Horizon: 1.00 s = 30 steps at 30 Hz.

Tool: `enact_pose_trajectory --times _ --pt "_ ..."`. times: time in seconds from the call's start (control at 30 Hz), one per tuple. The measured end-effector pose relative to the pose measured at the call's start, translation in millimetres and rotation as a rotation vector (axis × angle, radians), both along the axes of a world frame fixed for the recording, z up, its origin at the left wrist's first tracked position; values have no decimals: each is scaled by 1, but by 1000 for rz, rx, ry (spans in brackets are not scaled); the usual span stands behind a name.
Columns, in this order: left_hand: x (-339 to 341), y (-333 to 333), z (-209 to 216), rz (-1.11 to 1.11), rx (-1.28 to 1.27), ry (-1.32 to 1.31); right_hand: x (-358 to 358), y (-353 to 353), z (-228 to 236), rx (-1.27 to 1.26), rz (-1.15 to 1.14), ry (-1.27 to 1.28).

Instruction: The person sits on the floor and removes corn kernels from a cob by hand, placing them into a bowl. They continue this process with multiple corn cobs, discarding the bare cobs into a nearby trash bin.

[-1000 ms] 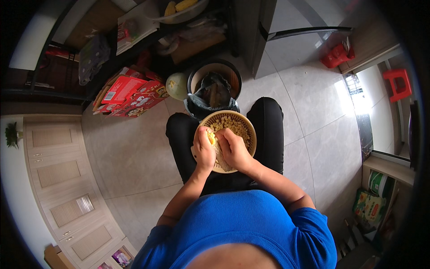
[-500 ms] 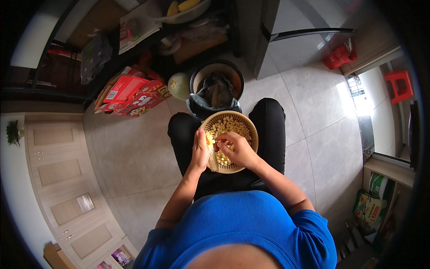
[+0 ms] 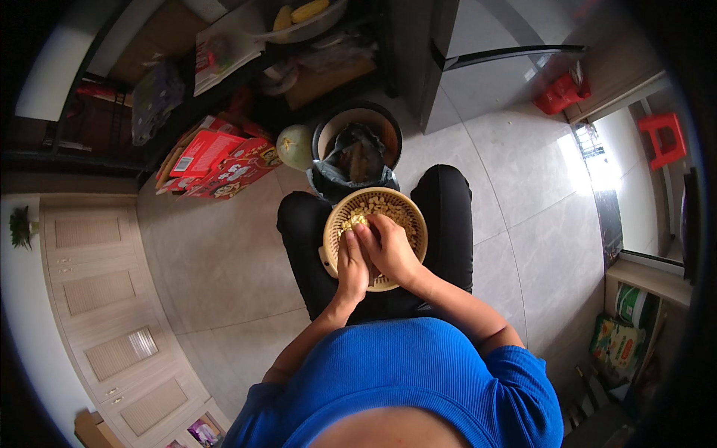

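Note:
A round tan plastic basket (image 3: 423,243) rests on my lap between my knees, with loose yellow corn kernels (image 3: 397,214) spread inside it. My left hand (image 3: 352,270) is closed round a corn cob (image 3: 356,222) over the left part of the basket. Only the cob's yellow far end shows; the hands hide the rest. My right hand (image 3: 393,252) presses against the cob from the right, its fingers bent and touching the left hand.
Beyond the basket stands a round bin (image 3: 396,134) lined with a dark bag (image 3: 328,179). Next to it are a pale green melon-like vegetable (image 3: 296,146) and flattened red cardboard boxes (image 3: 216,160). A bowl (image 3: 328,24) of corn cobs sits on the dark shelf. A refrigerator (image 3: 508,89) stands at far right.
My hands have come together over the cob, the left moving right and nearer to me. The cob, mostly visible before, is now largely covered. The basket has shifted slightly left.

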<state>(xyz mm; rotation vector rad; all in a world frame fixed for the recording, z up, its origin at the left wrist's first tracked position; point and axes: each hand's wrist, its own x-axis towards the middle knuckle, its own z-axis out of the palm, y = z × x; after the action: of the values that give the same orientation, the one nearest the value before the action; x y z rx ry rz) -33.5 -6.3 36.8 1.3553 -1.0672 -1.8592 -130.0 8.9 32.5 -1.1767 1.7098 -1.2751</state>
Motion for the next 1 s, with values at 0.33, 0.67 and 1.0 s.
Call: enact_pose_trajectory --times 0.33,0.67,1.0 --pt "2 0 -19 88 56 168 4 3 -6 -126 -91 5" --pt "24 -13 -5 -214 1 187 -15 19 -34 -85 275 283" --pt "26 -2 -8 -205 -419 -119 -11 9 15 190 116 -1063"
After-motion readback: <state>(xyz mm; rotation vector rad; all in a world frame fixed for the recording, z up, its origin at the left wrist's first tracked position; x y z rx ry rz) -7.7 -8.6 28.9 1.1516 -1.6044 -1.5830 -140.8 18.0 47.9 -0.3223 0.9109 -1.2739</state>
